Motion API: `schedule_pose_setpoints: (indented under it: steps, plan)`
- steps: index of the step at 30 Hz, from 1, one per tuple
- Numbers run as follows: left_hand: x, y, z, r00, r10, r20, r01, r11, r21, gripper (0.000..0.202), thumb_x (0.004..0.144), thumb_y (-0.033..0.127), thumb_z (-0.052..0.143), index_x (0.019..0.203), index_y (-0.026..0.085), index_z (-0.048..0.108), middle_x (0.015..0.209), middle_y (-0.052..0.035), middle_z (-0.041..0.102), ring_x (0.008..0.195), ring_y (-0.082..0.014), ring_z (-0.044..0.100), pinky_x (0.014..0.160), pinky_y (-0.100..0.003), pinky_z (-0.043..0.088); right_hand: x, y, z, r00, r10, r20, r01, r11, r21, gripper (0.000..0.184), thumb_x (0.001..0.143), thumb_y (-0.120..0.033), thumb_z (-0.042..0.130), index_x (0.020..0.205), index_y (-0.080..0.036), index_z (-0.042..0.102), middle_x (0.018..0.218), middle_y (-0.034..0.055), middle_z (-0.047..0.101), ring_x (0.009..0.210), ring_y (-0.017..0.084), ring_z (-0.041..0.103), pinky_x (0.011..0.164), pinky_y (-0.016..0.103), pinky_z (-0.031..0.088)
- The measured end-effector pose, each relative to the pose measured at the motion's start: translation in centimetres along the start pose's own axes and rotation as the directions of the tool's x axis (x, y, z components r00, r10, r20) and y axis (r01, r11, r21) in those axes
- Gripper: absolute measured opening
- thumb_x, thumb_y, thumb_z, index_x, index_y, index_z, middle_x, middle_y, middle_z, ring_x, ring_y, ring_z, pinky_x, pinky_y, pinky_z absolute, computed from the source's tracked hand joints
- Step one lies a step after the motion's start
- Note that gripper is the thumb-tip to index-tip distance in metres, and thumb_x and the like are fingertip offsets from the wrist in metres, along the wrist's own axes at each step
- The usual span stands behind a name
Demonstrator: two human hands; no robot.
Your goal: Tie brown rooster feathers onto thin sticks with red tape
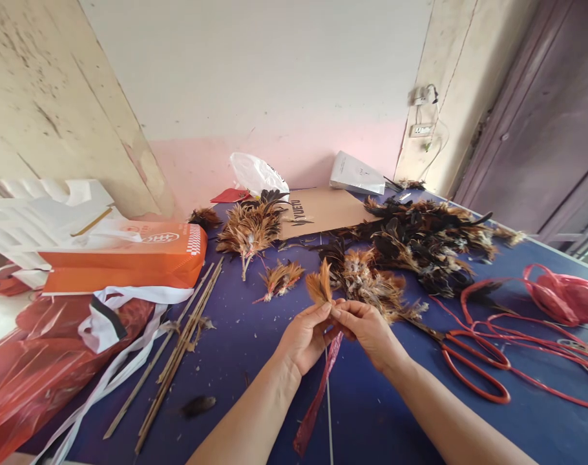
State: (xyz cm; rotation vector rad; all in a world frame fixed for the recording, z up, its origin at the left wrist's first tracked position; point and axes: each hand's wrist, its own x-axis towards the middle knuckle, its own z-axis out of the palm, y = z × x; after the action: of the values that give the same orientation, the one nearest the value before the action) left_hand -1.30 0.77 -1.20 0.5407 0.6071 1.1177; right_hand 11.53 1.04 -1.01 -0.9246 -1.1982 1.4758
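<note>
Between the fingertips of both my hands is a small tuft of orange-brown feathers (pixel 319 284), tips pointing up. My left hand (pixel 304 336) pinches its base from the left. My right hand (pixel 364 326) is closed at the same spot, its thumb and index finger pressed together beside the left thumb. A pink-red plastic strip (pixel 318 403) hangs below my hands; where its upper end is held is hidden by the fingers. Just beyond lies a small feather bundle (pixel 281 281), with a larger brown feather pile (pixel 366 278) behind my right hand.
Scissors with red handles (pixel 473 361) lie right, beside tangled red plastic twine (pixel 560 297). Dark feathers (pixel 420 239) cover the back right. Thin sticks (pixel 178 361), an orange bag (pixel 124 265) and a red plastic bag (pixel 52 368) are left. Cardboard (pixel 323 210) lies at the back.
</note>
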Motion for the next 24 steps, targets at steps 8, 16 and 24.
schedule_pose_setpoints:
  steps: [8, 16, 24]
  plan:
    - [-0.2, 0.1, 0.6, 0.998, 0.052, 0.029, -0.055, 0.993, 0.107, 0.022, 0.065, 0.023, 0.069, 0.083, 0.011, 0.068, 0.095, -0.0116, 0.065, 0.092, -0.0208, 0.057, 0.081, -0.031, 0.044, -0.1, -0.8, -0.7, 0.998, 0.029, 0.063, -0.025, 0.998, -0.054, 0.03, 0.067, -0.042, 0.063, 0.06, -0.014, 0.053, 0.049, -0.006, 0.038, 0.044, 0.005, 0.028, 0.043, 0.02, 0.021]
    - [0.1, 0.2, -0.1, 0.998, -0.018, -0.061, 0.019, 1.0, 0.013, 0.012, 0.067, 0.02, 0.067, 0.077, 0.013, 0.067, 0.094, -0.009, 0.065, 0.084, -0.0156, 0.059, 0.076, -0.026, 0.046, -0.4, -1.1, -0.9, 0.982, -0.178, 0.054, 0.178, 0.817, -0.548, 0.02, 0.072, -0.036, 0.058, 0.075, -0.016, 0.06, 0.066, -0.0008, 0.055, 0.053, 0.009, 0.043, 0.052, 0.022, 0.034]
    - [0.4, -0.3, -0.2, 0.992, -0.089, -0.085, 0.085, 0.995, -0.056, 0.008, 0.068, 0.018, 0.066, 0.073, 0.011, 0.066, 0.078, -0.0064, 0.065, 0.078, -0.0143, 0.059, 0.067, -0.023, 0.045, -0.9, -2.1, -1.1, 0.833, -0.455, 0.315, 0.385, 0.066, -0.921, 0.014, 0.077, -0.031, 0.054, 0.074, -0.018, 0.056, 0.074, 0.0035, 0.059, 0.065, 0.014, 0.05, 0.065, 0.027, 0.033]
